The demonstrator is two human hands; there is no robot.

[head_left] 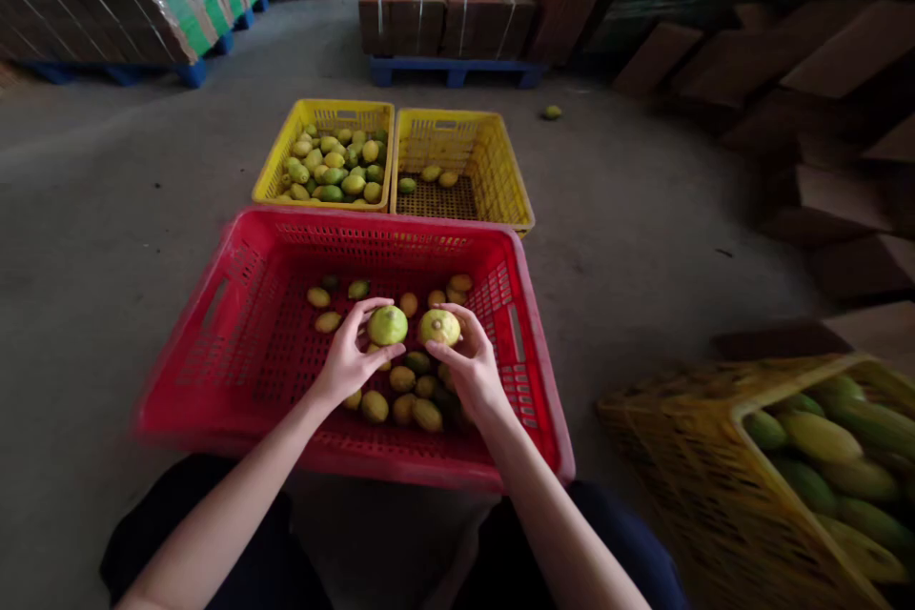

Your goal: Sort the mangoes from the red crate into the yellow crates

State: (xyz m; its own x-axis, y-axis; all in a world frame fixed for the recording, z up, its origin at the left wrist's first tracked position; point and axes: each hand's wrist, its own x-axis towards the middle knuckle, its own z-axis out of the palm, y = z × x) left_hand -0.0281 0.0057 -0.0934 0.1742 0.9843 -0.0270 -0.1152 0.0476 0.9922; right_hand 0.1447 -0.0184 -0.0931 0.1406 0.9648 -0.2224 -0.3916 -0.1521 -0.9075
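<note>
My left hand (352,355) grips a greenish lemon (387,326) between thumb and fingers. In my right hand (472,364) is a yellower lemon (438,328), its stem end facing me. Both are held up side by side, slightly apart, over a red plastic crate (243,353). Inside that crate lie several loose lemons, mostly yellow, such as a lemon (375,406) below my left hand; a few others sit toward the back. My right hand and forearm hide some of the fruit at the crate's right side.
Beyond the red crate stand a yellow crate (263,173) full of green and yellow lemons and another yellow crate (520,195) with a few. A tilted yellow crate (664,429) of fruit is at right. Boxes sit on a blue pallet (457,67); one lemon (552,112) lies on the floor.
</note>
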